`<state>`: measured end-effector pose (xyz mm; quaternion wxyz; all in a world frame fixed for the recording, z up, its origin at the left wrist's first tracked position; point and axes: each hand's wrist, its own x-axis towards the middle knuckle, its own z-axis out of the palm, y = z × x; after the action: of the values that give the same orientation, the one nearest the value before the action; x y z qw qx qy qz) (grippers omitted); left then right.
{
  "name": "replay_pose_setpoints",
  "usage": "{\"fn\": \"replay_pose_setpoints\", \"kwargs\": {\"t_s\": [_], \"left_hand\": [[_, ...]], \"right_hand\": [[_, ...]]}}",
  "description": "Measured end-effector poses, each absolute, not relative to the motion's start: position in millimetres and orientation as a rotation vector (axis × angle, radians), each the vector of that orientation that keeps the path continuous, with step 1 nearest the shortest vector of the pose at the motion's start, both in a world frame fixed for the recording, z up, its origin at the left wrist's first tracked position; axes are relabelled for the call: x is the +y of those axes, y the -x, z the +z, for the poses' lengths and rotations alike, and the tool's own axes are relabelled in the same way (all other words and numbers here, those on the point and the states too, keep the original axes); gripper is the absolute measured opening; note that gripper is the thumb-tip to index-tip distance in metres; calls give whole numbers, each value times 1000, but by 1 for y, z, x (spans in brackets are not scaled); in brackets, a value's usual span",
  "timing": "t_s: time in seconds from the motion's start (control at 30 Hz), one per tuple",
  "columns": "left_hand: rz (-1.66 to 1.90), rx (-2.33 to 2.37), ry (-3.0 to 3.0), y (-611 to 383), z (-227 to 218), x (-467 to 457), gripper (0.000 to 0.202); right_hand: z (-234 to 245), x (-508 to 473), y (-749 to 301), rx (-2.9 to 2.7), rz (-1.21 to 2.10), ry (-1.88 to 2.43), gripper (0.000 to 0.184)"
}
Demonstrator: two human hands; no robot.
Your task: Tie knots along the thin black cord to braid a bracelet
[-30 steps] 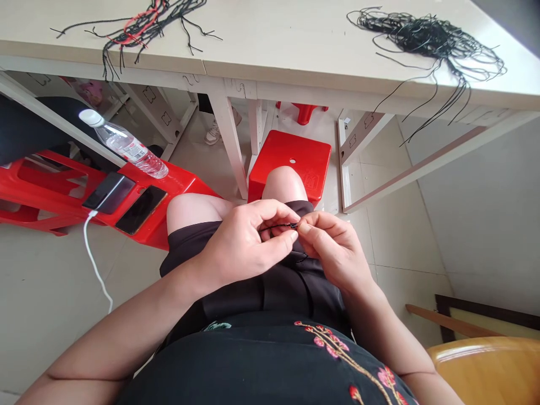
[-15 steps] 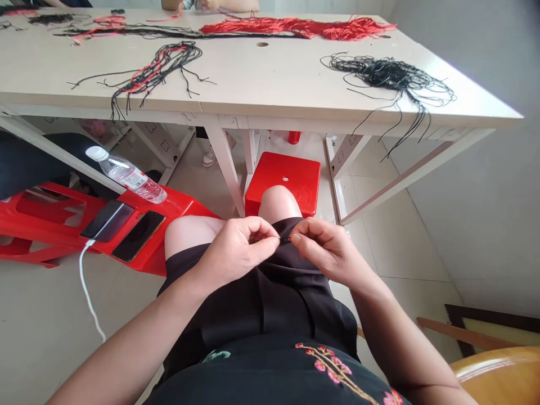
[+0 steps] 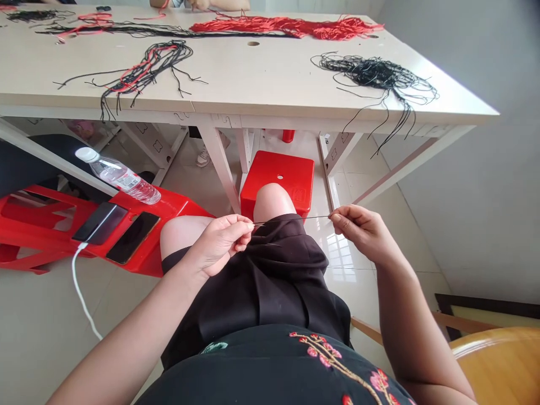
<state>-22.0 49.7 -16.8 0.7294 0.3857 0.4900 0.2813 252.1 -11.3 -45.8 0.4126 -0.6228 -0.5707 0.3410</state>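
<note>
My left hand (image 3: 221, 242) and my right hand (image 3: 358, 228) are held over my lap, each pinching one end of a thin black cord (image 3: 291, 218). The cord runs taut and level between them, just above my knee. Both hands have their fingers closed in a pinch. On the table ahead lie a loose bundle of black cords (image 3: 375, 73), a mixed black and red bundle (image 3: 143, 67) and a long heap of red cords (image 3: 287, 25).
The pale table (image 3: 253, 84) spans the top, with another person's hands at its far edge. A red stool (image 3: 278, 174) stands under it. At left, a red stool on its side carries a water bottle (image 3: 118, 175) and two phones (image 3: 116, 229) with a white cable. A wooden chair (image 3: 498, 360) is at lower right.
My hands, close together a second ago, have moved apart, drawing the black cord out taut. The view has tilted up, showing more of the table.
</note>
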Motion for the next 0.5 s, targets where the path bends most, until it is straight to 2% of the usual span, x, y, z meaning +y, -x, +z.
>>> {"fn": "replay_pose_setpoints", "kwargs": {"t_s": [0.07, 0.2, 0.27, 0.37, 0.4, 0.5], "left_hand": [[618, 1058, -828, 20, -17, 50, 12], [645, 1031, -775, 14, -15, 53, 12], [652, 1031, -778, 7, -12, 55, 13], [606, 1019, -872, -5, -3, 57, 12], [589, 1010, -917, -8, 2, 59, 11], [592, 973, -1064, -6, 17, 73, 8]], "right_hand": [[-53, -10, -250, -1336, 795, 1605, 23], [-62, -9, -221, -1149, 469, 1622, 20], [-60, -9, -197, -1207, 559, 1495, 19], [-47, 0, -167, -1405, 746, 1295, 36], [-42, 6, -162, -1467, 755, 1250, 34], [-27, 29, -171, -1568, 599, 1214, 13]]}}
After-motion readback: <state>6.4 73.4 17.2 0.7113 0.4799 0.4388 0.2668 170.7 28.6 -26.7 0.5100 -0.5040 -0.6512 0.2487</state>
